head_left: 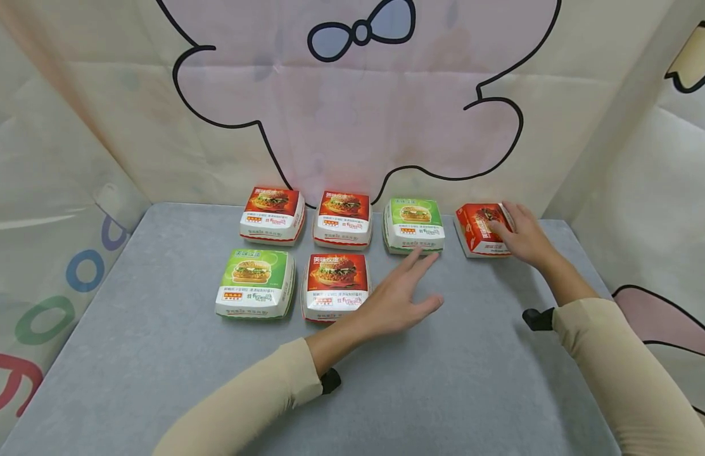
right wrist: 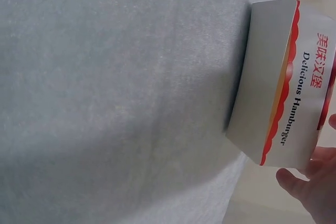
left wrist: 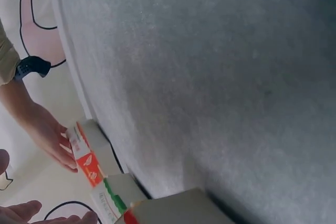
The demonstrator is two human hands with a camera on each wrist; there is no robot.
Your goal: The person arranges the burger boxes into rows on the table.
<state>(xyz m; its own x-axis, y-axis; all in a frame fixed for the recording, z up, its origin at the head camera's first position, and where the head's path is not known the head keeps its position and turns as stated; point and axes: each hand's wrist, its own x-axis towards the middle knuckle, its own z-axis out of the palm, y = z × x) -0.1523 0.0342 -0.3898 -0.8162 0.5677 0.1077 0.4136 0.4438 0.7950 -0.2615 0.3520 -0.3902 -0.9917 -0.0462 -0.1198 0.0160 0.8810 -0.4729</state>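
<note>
My right hand is at the right side of a red-and-white cardboard hamburger box, thumb across its printed top and fingers spread along its side. In the right wrist view, the fingertips are right by a corner of this box, which reads "Delicious Hamburger". My left hand reaches over the grey surface with fingers extended. Its fingertips overlap the lower front edge of a green-and-white hamburger box in the head view. Beside its wrist is another red box, its lower right corner covered by the hand.
Two red hamburger boxes stand at the back, left of the green one. Another green box sits at the front left. All rest on a grey table, enclosed by printed cloth walls at the back and sides.
</note>
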